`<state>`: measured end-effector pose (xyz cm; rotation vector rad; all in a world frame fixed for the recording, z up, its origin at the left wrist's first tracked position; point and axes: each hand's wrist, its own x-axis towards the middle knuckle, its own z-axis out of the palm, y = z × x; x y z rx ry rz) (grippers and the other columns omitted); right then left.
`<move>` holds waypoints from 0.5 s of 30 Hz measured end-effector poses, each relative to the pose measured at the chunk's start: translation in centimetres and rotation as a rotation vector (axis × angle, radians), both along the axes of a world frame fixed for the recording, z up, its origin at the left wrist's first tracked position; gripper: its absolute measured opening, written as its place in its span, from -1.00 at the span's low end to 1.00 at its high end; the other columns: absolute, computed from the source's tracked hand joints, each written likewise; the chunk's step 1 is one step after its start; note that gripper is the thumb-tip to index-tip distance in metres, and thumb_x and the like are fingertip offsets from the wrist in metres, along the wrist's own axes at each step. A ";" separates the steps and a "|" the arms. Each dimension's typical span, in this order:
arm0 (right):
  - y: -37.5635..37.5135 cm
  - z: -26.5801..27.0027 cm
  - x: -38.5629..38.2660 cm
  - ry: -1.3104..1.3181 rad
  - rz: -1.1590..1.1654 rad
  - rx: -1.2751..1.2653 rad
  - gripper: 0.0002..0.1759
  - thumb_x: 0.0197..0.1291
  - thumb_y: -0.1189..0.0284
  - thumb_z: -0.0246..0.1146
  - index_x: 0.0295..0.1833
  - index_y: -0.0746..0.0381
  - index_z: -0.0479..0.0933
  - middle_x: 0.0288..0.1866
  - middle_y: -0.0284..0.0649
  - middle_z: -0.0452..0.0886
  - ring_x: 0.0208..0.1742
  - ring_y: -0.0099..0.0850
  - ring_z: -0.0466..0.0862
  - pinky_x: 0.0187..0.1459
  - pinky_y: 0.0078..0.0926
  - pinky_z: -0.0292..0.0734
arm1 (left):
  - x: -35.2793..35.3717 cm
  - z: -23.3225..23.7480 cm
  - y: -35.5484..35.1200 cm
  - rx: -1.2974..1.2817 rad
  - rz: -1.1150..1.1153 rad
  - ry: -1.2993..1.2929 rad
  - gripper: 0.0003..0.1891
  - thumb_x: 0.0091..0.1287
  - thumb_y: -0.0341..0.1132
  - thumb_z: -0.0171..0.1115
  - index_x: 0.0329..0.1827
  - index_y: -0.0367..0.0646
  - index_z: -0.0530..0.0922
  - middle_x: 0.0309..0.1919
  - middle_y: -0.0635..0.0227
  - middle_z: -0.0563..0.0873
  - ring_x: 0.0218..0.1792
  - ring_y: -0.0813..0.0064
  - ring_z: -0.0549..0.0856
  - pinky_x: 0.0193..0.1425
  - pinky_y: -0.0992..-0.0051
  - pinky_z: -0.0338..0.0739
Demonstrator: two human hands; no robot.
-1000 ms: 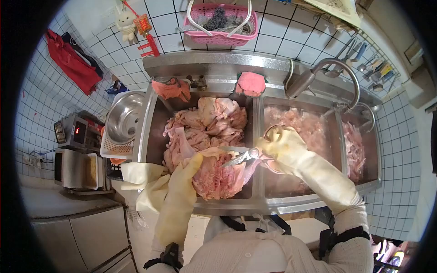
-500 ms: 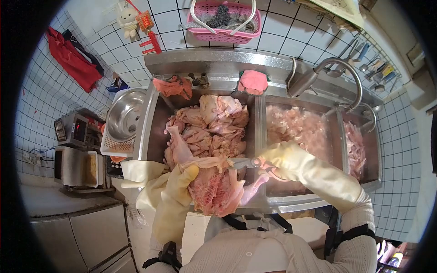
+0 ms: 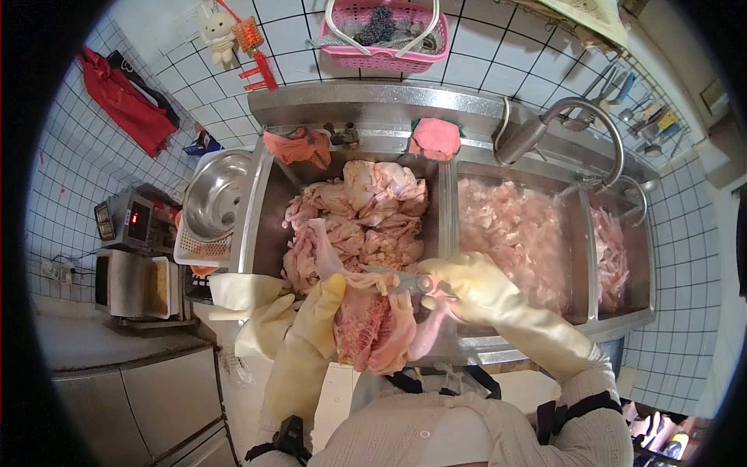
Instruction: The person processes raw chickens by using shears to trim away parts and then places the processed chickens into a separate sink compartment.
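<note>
My left hand (image 3: 320,311), in a long cream rubber glove, grips a raw chicken carcass (image 3: 372,327) held over the near edge of the left sink basin (image 3: 261,226). My right hand (image 3: 459,289), gloved the same way, holds metal scissors (image 3: 401,282) with the blades at the top of the carcass. Behind the carcass the basin is heaped with several more raw chicken pieces (image 3: 366,210).
The middle basin (image 3: 513,233) holds cut pink meat, the right basin (image 3: 611,261) more strips. A curved faucet (image 3: 572,121) arches over them. A steel bowl (image 3: 214,194) sits left in a basket, a scale (image 3: 128,222) further left. Pink basket (image 3: 385,31) hangs on the tiled wall.
My right hand with the scissors moved left and down toward the carcass. The carcass was pulled closer to me and folded narrower in my left hand.
</note>
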<state>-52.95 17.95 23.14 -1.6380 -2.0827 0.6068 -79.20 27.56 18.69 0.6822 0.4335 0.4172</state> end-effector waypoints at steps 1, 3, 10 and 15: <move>0.2 0.0 0.0 0.002 -0.004 -0.002 -0.79 0.15 0.36 0.38 -0.12 0.10 0.56 -0.39 -0.24 0.68 -0.39 -0.18 0.71 -0.35 -0.31 0.59 | 0.1 0.1 -0.2 0.115 0.008 0.028 -0.31 0.51 0.19 0.04 0.27 -0.39 0.50 0.13 0.13 0.69 0.17 0.37 0.64 0.30 0.38 0.52; 0.3 0.0 0.0 0.051 -0.053 -0.217 -0.86 0.24 0.30 0.34 -0.22 0.06 0.53 -0.42 -0.28 0.62 -0.37 -0.16 0.70 -0.38 -0.23 0.58 | 0.3 0.8 -0.4 0.135 0.044 0.042 -0.30 0.52 0.18 0.03 0.28 -0.39 0.49 0.14 0.14 0.68 0.17 0.37 0.64 0.30 0.37 0.52; -2.3 -9.3 -3.2 0.361 -0.424 -0.272 -0.63 0.19 0.45 0.33 0.14 0.03 0.62 0.01 -0.29 0.75 -0.05 -0.32 0.74 -0.07 -0.40 0.64 | 0.5 -0.8 -1.1 -0.045 0.244 0.058 -0.54 0.48 -0.29 0.22 0.35 -0.35 0.46 0.17 0.23 0.67 0.13 0.46 0.66 0.25 0.41 0.55; 4.6 -17.1 -4.3 1.871 -1.152 -0.660 -0.60 0.12 0.40 0.47 0.07 0.27 0.59 -0.19 -0.15 0.74 -0.28 -0.34 0.70 -0.24 -0.41 0.63 | -0.1 -3.0 -2.9 0.170 0.357 0.342 -0.56 0.44 -0.39 0.19 0.35 -0.35 0.47 0.26 0.24 0.60 0.26 0.42 0.58 0.35 0.38 0.49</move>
